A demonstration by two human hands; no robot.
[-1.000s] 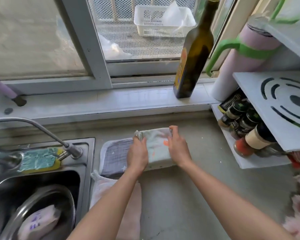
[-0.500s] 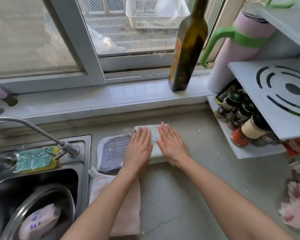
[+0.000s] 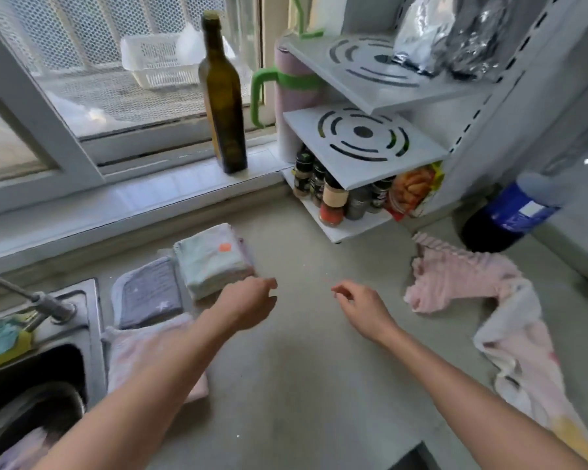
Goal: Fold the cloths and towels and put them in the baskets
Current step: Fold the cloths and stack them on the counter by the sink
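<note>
A folded pale green cloth (image 3: 211,259) with an orange spot lies on the counter, partly on a folded grey cloth (image 3: 148,293). A folded pink cloth (image 3: 140,354) sits nearer to me, under my left forearm. My left hand (image 3: 248,301) hovers just right of the green cloth, fingers loosely curled, holding nothing. My right hand (image 3: 362,305) hangs over bare counter, also loose and holding nothing. An unfolded pink ribbed cloth (image 3: 455,279) and a crumpled pink-and-white towel (image 3: 520,354) lie to the right. A white basket (image 3: 160,61) stands outside the window.
A dark green bottle (image 3: 224,106) stands on the window sill. A white tiered rack (image 3: 364,137) with spice jars (image 3: 333,201) is at the back right. A blue-labelled bottle (image 3: 513,215) lies beside it. The sink (image 3: 48,368) and tap (image 3: 45,301) are at the left.
Both hands have lifted off the green cloth and moved right. The view has turned right, bringing the unfolded pink cloth and towel into sight.
</note>
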